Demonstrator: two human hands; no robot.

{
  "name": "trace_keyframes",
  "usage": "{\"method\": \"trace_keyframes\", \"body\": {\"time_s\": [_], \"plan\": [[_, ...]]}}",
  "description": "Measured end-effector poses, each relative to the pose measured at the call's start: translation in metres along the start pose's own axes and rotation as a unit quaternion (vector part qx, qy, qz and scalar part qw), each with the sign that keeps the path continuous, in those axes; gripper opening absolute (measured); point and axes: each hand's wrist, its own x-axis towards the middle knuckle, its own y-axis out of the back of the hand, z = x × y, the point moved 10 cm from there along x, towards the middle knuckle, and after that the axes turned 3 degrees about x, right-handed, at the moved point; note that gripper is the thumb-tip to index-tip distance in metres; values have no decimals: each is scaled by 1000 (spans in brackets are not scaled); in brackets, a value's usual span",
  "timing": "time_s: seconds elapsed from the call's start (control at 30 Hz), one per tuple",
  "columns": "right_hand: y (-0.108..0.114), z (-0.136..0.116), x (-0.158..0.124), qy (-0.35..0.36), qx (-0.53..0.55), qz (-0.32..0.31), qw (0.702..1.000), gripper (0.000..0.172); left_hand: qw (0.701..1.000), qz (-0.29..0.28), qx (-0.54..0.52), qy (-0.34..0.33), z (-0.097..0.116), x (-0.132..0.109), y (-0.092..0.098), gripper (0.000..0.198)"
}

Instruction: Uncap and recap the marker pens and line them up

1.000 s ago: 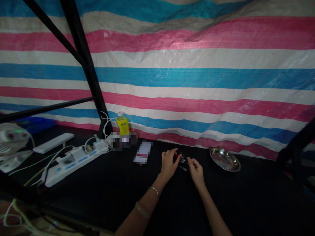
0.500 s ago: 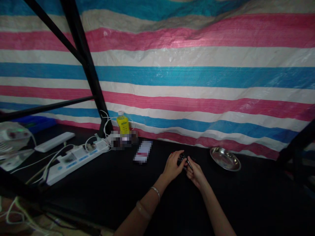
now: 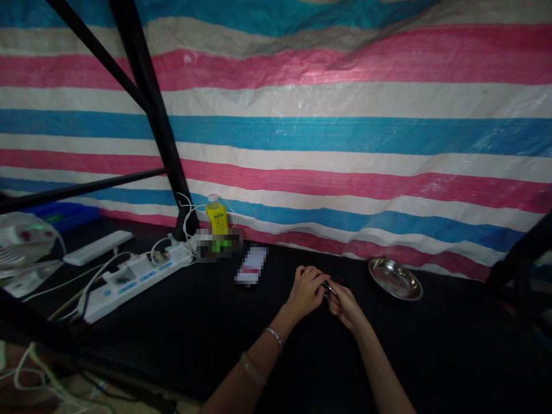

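Observation:
My left hand point(image 3: 307, 290) is closed, its fingers curled over something dark that they almost wholly hide. Against its fingertips, my right hand point(image 3: 346, 306) pinches a slim, shiny metal-looking piece point(image 3: 330, 288), too small to name. Both hands meet low over the black tabletop point(image 3: 241, 333). Just beyond the right fingers lies a small dark item with a hint of red point(image 3: 340, 281), its kind unclear. Two bangles circle my left forearm.
A round metal dish point(image 3: 395, 280) stands to the right of my hands. Leftward are a blurred-out phone point(image 3: 251, 265), a yellow bottle point(image 3: 217, 217), a white power strip point(image 3: 138, 282) with cables and a white fan point(image 3: 26, 238). Behind hangs a striped plastic sheet point(image 3: 345, 135).
My left fingers have folded further over the dark thing, hiding more of it. The right hand keeps its pinch on the slim piece, hardly shifted. The view has moved slightly.

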Motion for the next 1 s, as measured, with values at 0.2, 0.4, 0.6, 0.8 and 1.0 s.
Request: {"method": "trace_keyframes", "body": {"time_s": [0.2,0.4,0.6,0.8,1.0], "plan": [[-3,-3,-1,-9,0,-1,1000,48,999,45,-8,29,-10,0,5,26],[4,-10,-1,19,11,11,1000,43,993,81,16,84,-24,-2,16,23],[3,-6,1,4,16,-16,1000,38,991,75,32,109,-30,-1,18,24],[39,-42,3,158,-83,107,978,35,991,1,39,127,-38,-1,0,23],[38,-79,-20,338,-425,194,817,26,986,-43,76,141,-44,-4,-9,13]]}}
